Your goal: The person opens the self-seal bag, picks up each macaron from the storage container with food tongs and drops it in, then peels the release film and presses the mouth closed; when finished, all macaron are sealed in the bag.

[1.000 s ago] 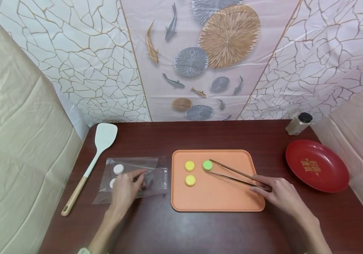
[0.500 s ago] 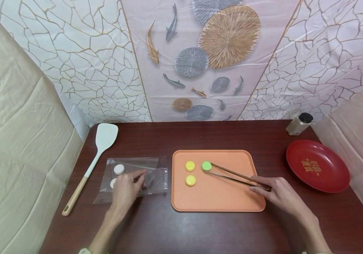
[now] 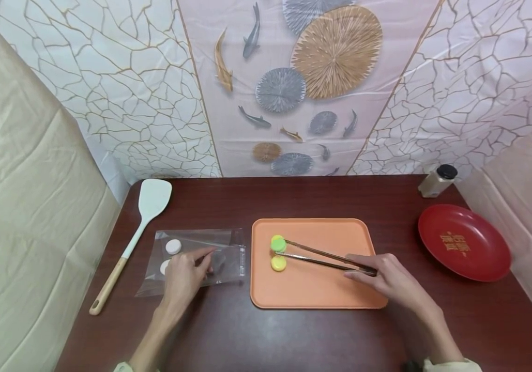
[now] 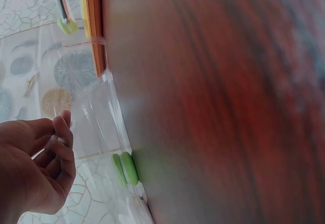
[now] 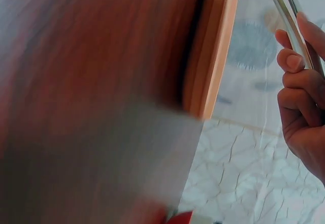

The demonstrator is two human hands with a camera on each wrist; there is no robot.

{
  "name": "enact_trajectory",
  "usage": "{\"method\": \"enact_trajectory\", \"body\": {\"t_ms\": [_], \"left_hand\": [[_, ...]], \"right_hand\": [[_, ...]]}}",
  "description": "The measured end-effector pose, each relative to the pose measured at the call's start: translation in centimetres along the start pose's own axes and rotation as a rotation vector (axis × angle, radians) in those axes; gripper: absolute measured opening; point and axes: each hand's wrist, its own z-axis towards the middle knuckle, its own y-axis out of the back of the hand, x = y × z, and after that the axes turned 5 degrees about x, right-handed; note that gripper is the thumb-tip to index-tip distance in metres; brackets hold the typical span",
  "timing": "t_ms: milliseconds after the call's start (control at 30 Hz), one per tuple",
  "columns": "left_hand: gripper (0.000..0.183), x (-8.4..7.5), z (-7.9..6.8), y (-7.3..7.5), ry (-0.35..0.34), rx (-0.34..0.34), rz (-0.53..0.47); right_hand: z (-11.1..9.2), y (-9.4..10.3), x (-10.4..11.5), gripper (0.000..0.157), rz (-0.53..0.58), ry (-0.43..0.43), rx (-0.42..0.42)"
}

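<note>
My right hand (image 3: 398,281) grips metal tongs (image 3: 317,261), whose tips hold a green macaron (image 3: 278,245). In the left wrist view this green macaron (image 4: 67,26) is off the orange tray (image 3: 326,295). From the head it overlaps one yellow macaron (image 3: 275,237); another yellow macaron (image 3: 278,263) lies just nearer. To the left, my left hand (image 3: 184,274) pinches the upper layer of a clear plastic bag (image 3: 230,238) between thumb and fingers, lifting it. White macarons (image 3: 173,246) lie in the bag, partly behind the hand; the left wrist view also shows a green macaron (image 4: 129,168) there.
A white spatula (image 3: 153,199) with a wooden handle lies at the far left. On the right are a red plate (image 3: 484,243) and a black-capped jar (image 3: 435,183). Fabric walls (image 3: 154,93) rise behind and beside the dark wooden table (image 3: 247,341).
The tongs have closed on the green macaron and carried it left and up, over the farther yellow macaron. The right hand moved left with them. The left hand has stayed put on the bag.
</note>
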Motion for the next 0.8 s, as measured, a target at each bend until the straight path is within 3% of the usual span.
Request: {"method": "enact_trajectory", "body": {"t_ms": [333,800], "left_hand": [[0.02,0.0,0.1,0.1,-0.016,-0.01,-0.002],[0.02,-0.1,-0.1,0.4,-0.001,-0.021,-0.001]], "right_hand": [[3.5,-1.7,1.9,0.034,0.107,-0.017,0.13],[8.1,-5.7,4.3,0.033,-0.003,0.089,0.148]]}}
